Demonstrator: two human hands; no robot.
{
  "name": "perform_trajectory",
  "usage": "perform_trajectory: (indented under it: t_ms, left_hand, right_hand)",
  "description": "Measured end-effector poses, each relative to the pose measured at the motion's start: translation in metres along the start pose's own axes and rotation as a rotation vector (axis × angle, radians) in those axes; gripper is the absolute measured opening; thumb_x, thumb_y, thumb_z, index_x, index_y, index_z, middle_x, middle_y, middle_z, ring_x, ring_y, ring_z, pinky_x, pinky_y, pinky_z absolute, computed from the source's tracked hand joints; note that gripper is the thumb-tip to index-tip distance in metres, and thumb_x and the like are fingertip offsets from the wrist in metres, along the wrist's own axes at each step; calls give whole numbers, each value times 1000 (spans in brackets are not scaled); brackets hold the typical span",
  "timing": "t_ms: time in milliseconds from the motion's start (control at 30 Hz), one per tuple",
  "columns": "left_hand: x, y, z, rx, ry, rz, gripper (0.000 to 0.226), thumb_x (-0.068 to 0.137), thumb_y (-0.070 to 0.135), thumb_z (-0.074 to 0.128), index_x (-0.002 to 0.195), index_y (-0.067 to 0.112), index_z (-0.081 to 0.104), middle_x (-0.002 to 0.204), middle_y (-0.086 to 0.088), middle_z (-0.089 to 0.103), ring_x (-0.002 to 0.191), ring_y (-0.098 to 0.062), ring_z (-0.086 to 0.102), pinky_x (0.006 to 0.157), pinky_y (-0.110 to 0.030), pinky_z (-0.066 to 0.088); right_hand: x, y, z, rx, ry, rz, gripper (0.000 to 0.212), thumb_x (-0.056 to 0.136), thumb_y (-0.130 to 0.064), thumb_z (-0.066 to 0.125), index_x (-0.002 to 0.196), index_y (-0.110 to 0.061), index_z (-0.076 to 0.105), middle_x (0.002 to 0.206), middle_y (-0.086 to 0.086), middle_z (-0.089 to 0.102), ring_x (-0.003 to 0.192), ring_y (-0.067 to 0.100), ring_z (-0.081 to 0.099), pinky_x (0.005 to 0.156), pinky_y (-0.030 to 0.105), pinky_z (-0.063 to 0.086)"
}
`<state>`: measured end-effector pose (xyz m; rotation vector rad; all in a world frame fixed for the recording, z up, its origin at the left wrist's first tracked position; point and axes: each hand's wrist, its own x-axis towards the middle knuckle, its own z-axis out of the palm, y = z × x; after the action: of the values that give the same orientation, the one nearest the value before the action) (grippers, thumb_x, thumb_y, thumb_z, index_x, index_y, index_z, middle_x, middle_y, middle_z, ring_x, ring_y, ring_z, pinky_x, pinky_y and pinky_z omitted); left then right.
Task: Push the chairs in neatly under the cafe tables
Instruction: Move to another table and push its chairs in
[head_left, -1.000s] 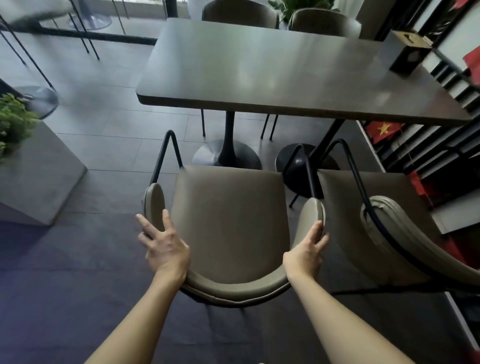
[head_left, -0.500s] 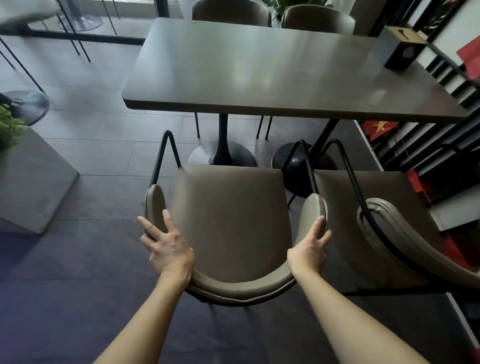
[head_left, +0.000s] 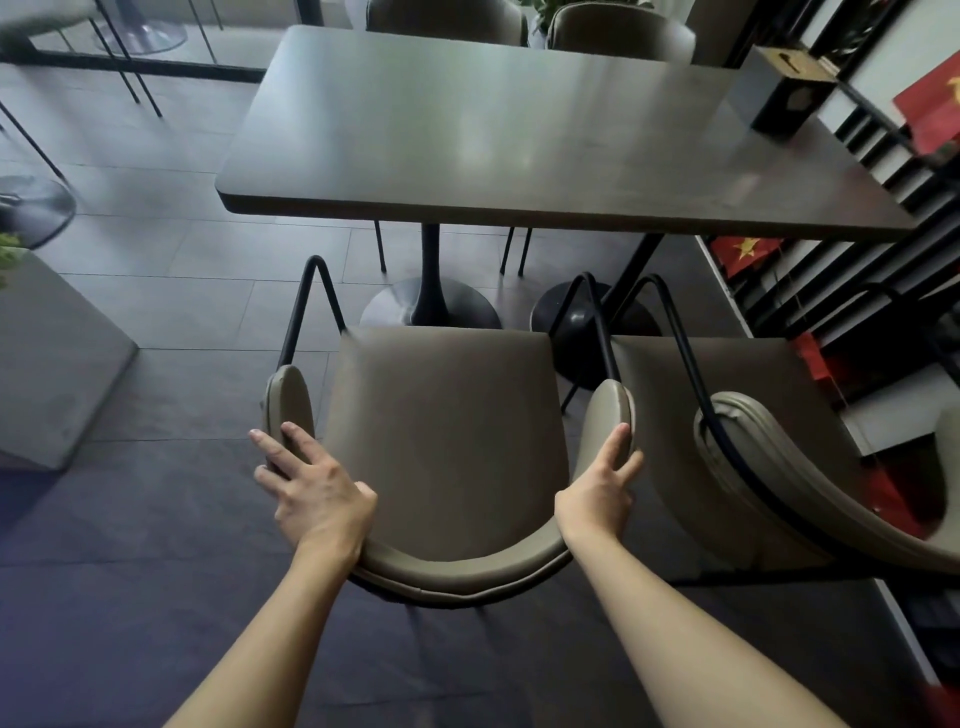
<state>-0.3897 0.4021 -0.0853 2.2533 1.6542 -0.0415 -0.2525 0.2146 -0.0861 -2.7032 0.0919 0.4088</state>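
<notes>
Olive-grey padded chairs, four counted: one near chair in the middle, a second chair just beside it on the right, and two far chairs at the opposite side of the table, only their backs seen. One dark table with rectangular top, matte and a little reflecting, standing on two black round pedestal bases. One small dark box with a wooden top on the far right corner of the table.

Near chair not yet under the table: front edge of the seat short of the near table edge, floor and pedestal visible between. Thin black metal rods rising at both sides of the seat.

Two bare hands on the curved backrest of this chair. Left hand laid over the left arm of the backrest, fingers spread and mostly straight, thumb on the inner side, so resting more than gripping. Right hand on the right arm of the backrest, fingers bent loosely along the outer edge, thumb on top; a light hold, not a tight fist.

Floor of large grey tiles, darker in the near part. Concrete planter at left with some green leaves. Black horizontal slats at right, with red flags bearing a yellow star behind them.
</notes>
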Motion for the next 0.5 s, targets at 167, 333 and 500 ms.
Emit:
perform_trajectory:
  t_ms: [167, 333, 500]
  left_hand:
    - [0, 0, 1, -12, -8, -18, 98, 72, 16, 64, 149, 4, 4, 157, -23, -10, 137, -47, 12, 93, -56, 45]
    - [2, -3, 3, 49, -31, -9, 102, 73, 22, 66, 150, 7, 1, 156, -23, -16, 142, -47, 1, 110, -55, 27]
    - [-22, 13, -2, 103, -97, -21, 90, 77, 30, 61, 151, 19, 10, 157, -20, -16, 143, -42, -17, 111, -66, 4]
  right_hand:
    - [1, 0, -1, 40, -16, 3, 102, 83, 7, 54, 152, -26, -12, 160, 13, -1, 123, 43, 46, 86, 38, 51]
    - [1, 3, -6, 89, -69, 2, 102, 82, 9, 51, 152, -27, -15, 161, 12, -5, 126, 43, 41, 90, 40, 49]
    - [2, 6, -28, 178, -188, -18, 91, 89, -3, 47, 151, -31, -12, 162, 6, -10, 136, 37, 36, 102, 38, 41]
